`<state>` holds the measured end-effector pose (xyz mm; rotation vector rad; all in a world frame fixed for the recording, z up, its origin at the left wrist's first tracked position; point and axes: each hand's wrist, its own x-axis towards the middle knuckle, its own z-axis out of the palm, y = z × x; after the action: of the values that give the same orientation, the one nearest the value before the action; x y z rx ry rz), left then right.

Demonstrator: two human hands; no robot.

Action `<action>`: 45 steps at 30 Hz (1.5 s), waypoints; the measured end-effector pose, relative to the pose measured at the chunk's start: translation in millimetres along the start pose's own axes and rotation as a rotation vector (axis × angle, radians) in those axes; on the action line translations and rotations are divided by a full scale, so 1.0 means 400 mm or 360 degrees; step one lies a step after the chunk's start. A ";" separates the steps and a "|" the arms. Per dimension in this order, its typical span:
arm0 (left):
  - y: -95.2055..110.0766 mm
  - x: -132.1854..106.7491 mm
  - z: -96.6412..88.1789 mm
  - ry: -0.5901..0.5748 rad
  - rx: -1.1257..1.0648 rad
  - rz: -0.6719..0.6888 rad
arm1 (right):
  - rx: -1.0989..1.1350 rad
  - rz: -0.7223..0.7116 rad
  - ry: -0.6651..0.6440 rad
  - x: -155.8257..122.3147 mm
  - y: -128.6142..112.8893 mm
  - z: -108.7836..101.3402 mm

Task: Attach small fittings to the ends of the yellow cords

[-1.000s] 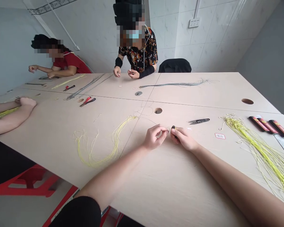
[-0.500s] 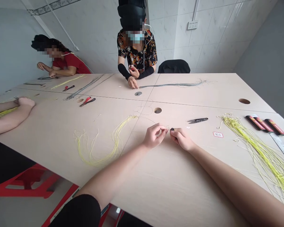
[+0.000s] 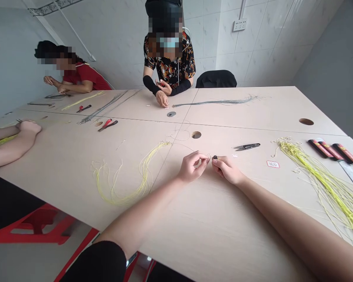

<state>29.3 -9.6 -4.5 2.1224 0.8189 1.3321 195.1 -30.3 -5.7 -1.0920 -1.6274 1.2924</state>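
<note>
- My left hand (image 3: pixel 191 166) pinches a fine cord (image 3: pixel 208 156), fingers narrow.
- My right hand (image 3: pixel 227 170) grips a small black piece (image 3: pixel 214 157) just beside it, above the worktop (image 3: pixel 253 117).
- Close threading work; this calls for a steady pinch.

No words or numbers can be read: the small white paper label with a red border (image 3: pixel 273 164) on the pale wood counter (image 3: pixel 267 196) and the long black-and-red packets (image 3: pixel 320 148) show printing too small to make out.
</note>
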 end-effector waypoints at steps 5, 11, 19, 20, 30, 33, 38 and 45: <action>-0.005 0.000 0.000 0.0060 -0.0028 0.0085 | 0.0116 0.0002 0.0023 0.005 -0.003 -0.001; -0.011 0.002 -0.005 0.0111 -0.0032 0.0172 | 0.0171 0.0071 0.0040 0.004 0.004 -0.008; -0.008 -0.003 -0.002 0.0085 -0.0031 0.0313 | 0.0174 0.0028 -0.0012 0.006 -0.009 -0.002; -0.008 -0.003 -0.001 0.0088 -0.0027 0.0329 | 0.0167 0.0021 -0.0016 0.006 -0.011 -0.001; 0.002 0.002 0.001 0.0080 -0.0067 0.0334 | 0.0281 -0.0054 0.0016 0.006 -0.004 0.012; 0.003 0.002 0.001 0.0073 -0.0074 0.0308 | 0.0254 -0.0059 0.0047 0.005 -0.008 0.015; 0.002 -0.002 0.002 0.0027 -0.0128 0.0242 | 0.0216 -0.0061 0.0056 0.002 -0.001 0.017; -0.001 -0.002 0.004 0.0021 -0.0170 0.0258 | 0.0150 -0.0081 0.0073 0.005 0.005 0.019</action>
<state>30.4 -10.2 -6.1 2.1351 0.5771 1.4395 187.7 -30.7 -9.1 -1.0096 -1.5351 1.2885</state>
